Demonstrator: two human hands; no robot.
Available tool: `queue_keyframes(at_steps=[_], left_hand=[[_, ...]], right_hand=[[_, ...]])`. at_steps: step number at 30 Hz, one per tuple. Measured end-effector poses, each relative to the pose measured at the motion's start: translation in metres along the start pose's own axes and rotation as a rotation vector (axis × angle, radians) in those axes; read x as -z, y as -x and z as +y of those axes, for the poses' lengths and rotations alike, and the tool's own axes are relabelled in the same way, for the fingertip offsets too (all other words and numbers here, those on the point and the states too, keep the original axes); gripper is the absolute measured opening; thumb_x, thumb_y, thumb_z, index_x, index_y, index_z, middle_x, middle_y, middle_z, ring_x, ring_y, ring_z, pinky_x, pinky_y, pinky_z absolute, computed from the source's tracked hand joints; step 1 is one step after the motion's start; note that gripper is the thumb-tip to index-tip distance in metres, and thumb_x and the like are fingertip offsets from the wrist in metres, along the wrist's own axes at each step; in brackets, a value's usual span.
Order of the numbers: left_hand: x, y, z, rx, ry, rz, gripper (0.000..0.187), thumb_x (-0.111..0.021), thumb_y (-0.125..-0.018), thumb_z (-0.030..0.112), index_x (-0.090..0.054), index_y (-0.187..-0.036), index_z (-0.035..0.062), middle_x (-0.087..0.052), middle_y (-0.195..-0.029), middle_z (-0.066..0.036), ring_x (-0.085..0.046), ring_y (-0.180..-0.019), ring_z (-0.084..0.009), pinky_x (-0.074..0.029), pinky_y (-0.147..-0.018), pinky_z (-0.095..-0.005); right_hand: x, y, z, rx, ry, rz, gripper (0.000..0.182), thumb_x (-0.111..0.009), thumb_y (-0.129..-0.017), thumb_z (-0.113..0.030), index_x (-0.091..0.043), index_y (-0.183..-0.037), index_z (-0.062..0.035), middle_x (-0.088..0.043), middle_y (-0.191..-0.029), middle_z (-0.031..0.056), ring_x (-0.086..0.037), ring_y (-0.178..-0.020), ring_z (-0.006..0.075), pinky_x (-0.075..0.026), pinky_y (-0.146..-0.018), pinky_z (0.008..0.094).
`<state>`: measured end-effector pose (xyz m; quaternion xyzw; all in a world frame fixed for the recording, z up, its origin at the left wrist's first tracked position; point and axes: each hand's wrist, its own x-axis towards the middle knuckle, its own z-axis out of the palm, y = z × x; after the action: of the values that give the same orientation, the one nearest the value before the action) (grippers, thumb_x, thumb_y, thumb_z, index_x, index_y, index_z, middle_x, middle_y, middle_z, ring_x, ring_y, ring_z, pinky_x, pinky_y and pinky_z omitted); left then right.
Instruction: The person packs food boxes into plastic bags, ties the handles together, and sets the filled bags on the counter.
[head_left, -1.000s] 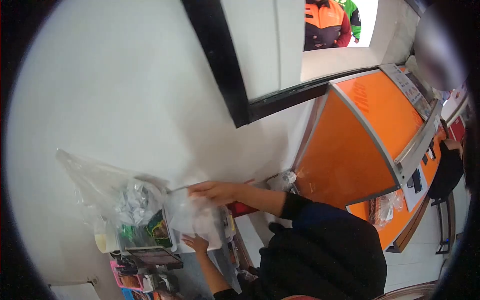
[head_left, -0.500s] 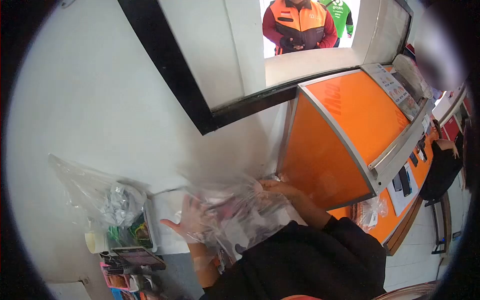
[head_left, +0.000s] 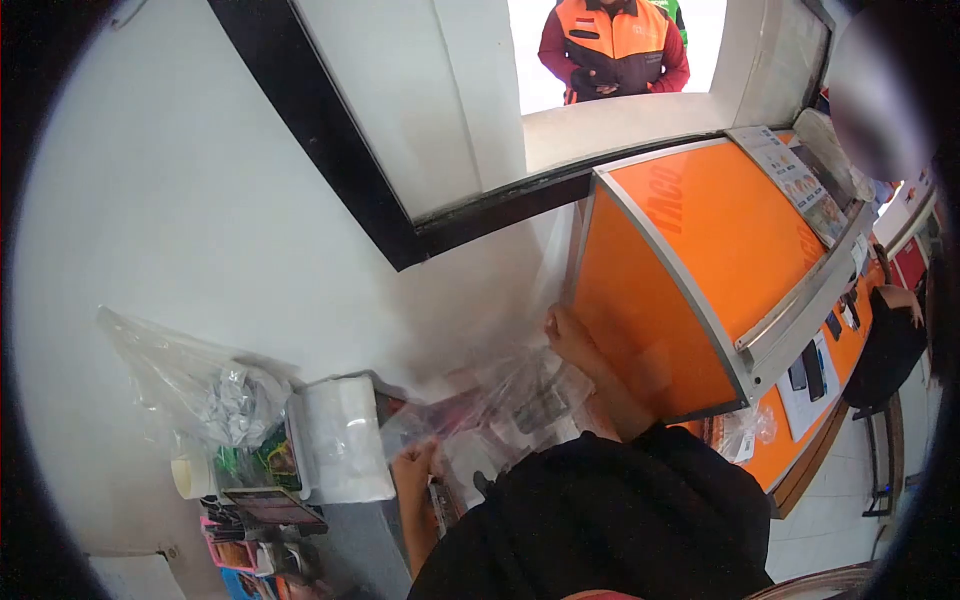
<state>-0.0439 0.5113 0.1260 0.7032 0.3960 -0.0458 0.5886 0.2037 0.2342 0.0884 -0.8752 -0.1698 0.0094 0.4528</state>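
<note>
A clear plastic bag (head_left: 488, 398) is stretched between my two hands, low in the middle of the view. My left hand (head_left: 412, 468) is closed at the bag's lower left edge, its fingers pressed together. Higher up, beside the orange panel, my right hand (head_left: 566, 332) is closed and raised, with the film running down from it. Through the bag, pale and dark shapes show that I cannot make out. Just left of my left hand lies a stack of white plastic bags (head_left: 347, 440).
An orange counter display (head_left: 660, 270) rises on the right, under a window frame (head_left: 430, 240). Outside stands a person in an orange vest (head_left: 612, 45). At left is a crumpled bag (head_left: 240, 405) above a tray of packets. Phones (head_left: 806, 370) lie on the far counter near another person's arm.
My left hand has gone from spread behind the film to closed at its lower edge, uncovering the white stack. My right hand has moved up and right, pulling the bag.
</note>
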Motion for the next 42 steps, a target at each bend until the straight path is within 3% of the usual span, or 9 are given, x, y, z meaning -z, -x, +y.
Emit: queue_keyframes(at_steps=[3, 11, 13, 16, 27, 31, 34, 39, 42], left_hand=[[-0.015, -0.006, -0.007, -0.114, 0.407, 0.033, 0.019, -0.066, -0.086, 0.017, -0.063, -0.083, -0.0011, -0.062, -0.074, -0.005, -0.059, -0.064, -0.0122, -0.048, -0.060, -0.0268], [-0.049, -0.010, 0.012, -0.073, 0.733, 0.087, 0.029, -0.065, -0.087, 0.027, -0.057, -0.093, -0.0004, -0.059, -0.067, -0.005, -0.056, -0.058, -0.0149, -0.046, -0.055, -0.0297], [-0.007, -0.046, -0.028, -0.811, 0.048, 0.268, 0.026, -0.063, -0.087, 0.024, -0.055, -0.094, 0.0004, -0.058, -0.061, -0.007, -0.055, -0.051, -0.0166, -0.045, -0.050, -0.0306], [0.033, 0.028, 0.026, -0.316, -0.182, 0.562, 0.019, -0.059, -0.089, 0.018, -0.054, -0.098, 0.0025, -0.060, -0.057, -0.012, -0.054, -0.045, -0.0186, -0.044, -0.045, -0.0312], [0.016, 0.061, -0.002, -0.709, -0.182, 0.804, 0.022, -0.069, -0.080, 0.012, -0.053, -0.071, 0.0003, -0.053, -0.062, -0.008, -0.054, -0.064, -0.0091, -0.044, -0.054, -0.0275], [0.073, 0.155, -0.031, 0.037, 0.165, 1.152, 0.036, -0.060, -0.091, 0.019, -0.040, -0.066, 0.0029, -0.053, -0.064, -0.008, -0.055, -0.066, -0.0095, -0.045, -0.058, -0.0291], [0.070, 0.179, -0.067, -0.197, 0.225, 1.707, 0.025, -0.058, -0.092, 0.019, -0.045, -0.077, 0.0028, -0.057, -0.070, -0.007, -0.056, -0.070, -0.0086, -0.046, -0.062, -0.0289], [0.063, 0.216, -0.101, -0.600, 1.456, 1.220, 0.024, -0.063, -0.086, 0.012, -0.053, -0.105, 0.0012, -0.058, -0.093, -0.007, -0.054, -0.080, -0.0151, -0.045, -0.066, -0.0266], [0.047, 0.240, -0.125, -0.283, 1.063, 1.229, 0.023, -0.069, -0.081, 0.014, -0.060, -0.099, 0.0023, -0.060, -0.084, -0.002, -0.054, -0.072, -0.0105, -0.041, -0.062, -0.0266]], right_hand=[[-0.024, -0.002, -0.028, 0.151, -0.136, 0.180, 0.029, -0.057, -0.091, -0.029, -0.051, -0.092, -0.0009, -0.054, -0.081, 0.0147, -0.054, -0.073, 0.0243, -0.044, -0.067, 0.0355], [-0.065, 0.049, -0.144, 0.164, -0.299, -1.089, 0.029, -0.054, -0.091, -0.031, -0.060, -0.091, -0.0023, -0.061, -0.082, 0.0118, -0.059, -0.076, 0.0232, -0.047, -0.070, 0.0373], [-0.088, 0.031, -0.120, 0.311, -0.289, -0.914, 0.031, -0.056, -0.087, -0.032, -0.061, -0.087, -0.0014, -0.061, -0.081, 0.0156, -0.060, -0.075, 0.0287, -0.047, -0.070, 0.0404], [-0.040, -0.010, -0.134, 0.438, -0.050, -0.514, 0.024, -0.056, -0.081, -0.024, -0.062, -0.087, -0.0017, -0.061, -0.080, 0.0195, -0.060, -0.076, 0.0352, -0.048, -0.069, 0.0431], [-0.180, -0.011, -0.187, 0.780, -0.426, -0.477, 0.016, -0.058, -0.081, -0.002, -0.051, -0.095, -0.0033, -0.057, -0.095, 0.0086, -0.056, -0.084, 0.0211, -0.044, -0.069, 0.0314], [-0.191, 0.002, -0.241, 0.279, -0.628, -0.740, 0.022, -0.054, -0.076, 0.003, -0.051, -0.097, -0.0046, -0.052, -0.082, 0.0066, -0.053, -0.064, 0.0127, -0.041, -0.036, 0.0227], [-0.190, 0.065, -0.300, 0.341, -0.804, -0.871, 0.028, -0.055, -0.081, -0.004, -0.054, -0.109, -0.0061, -0.054, -0.092, 0.0055, -0.054, -0.077, 0.0121, -0.046, -0.058, 0.0241], [-0.251, 0.130, -0.302, 0.120, -0.895, -1.609, 0.048, -0.058, -0.089, -0.015, -0.043, -0.134, -0.0075, -0.054, -0.106, 0.0041, -0.051, -0.102, 0.0125, -0.040, -0.091, 0.0294], [-0.243, 0.204, -0.296, 0.249, -0.759, -1.609, 0.049, -0.060, -0.088, -0.014, -0.041, -0.133, -0.0070, -0.054, -0.105, 0.0030, -0.052, -0.097, 0.0121, -0.041, -0.089, 0.0284]])
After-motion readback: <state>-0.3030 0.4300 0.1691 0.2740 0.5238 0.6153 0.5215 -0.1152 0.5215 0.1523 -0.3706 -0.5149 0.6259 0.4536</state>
